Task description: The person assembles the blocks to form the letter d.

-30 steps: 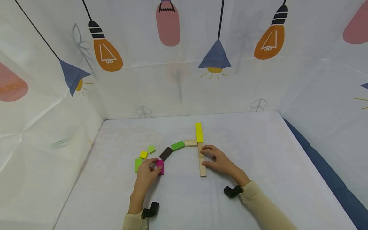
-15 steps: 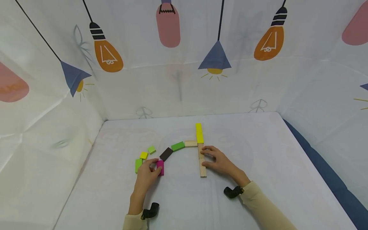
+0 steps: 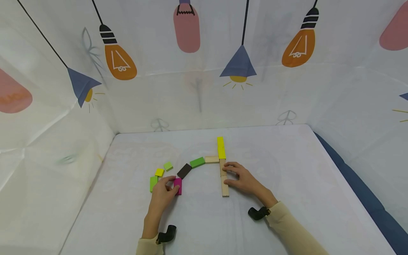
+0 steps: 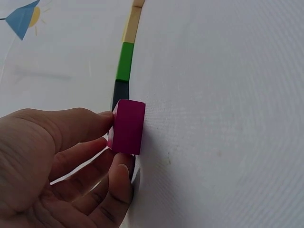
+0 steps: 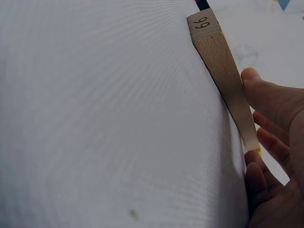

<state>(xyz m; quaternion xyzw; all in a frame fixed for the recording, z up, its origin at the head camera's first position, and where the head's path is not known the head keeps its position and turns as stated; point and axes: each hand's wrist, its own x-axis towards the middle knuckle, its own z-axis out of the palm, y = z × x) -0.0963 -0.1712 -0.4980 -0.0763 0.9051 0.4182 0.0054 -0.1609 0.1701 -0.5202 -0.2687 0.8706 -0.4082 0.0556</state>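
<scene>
In the head view my left hand (image 3: 162, 194) is at a magenta block (image 3: 177, 186); thumb and index finger touch it, while the other fingers bend loosely beside it in the left wrist view. My right hand (image 3: 243, 179) rests its thumb and fingertips against two plain wooden blocks (image 3: 225, 186) laid end to end. Its fingers are loosely bent, and the right wrist view shows the number 66 on the wooden end nearest the camera. From the magenta block, a dark block (image 3: 184, 171), a green block (image 3: 197, 162) and another wooden block (image 3: 211, 159) form a curve.
A yellow block (image 3: 221, 147) extends the wooden line away from me. Left of the curve lie a light green block (image 3: 153, 184), partly behind my left hand, a small yellow block (image 3: 159, 172) and a small green block (image 3: 168, 166). White cloth (image 3: 197, 223) covers the table.
</scene>
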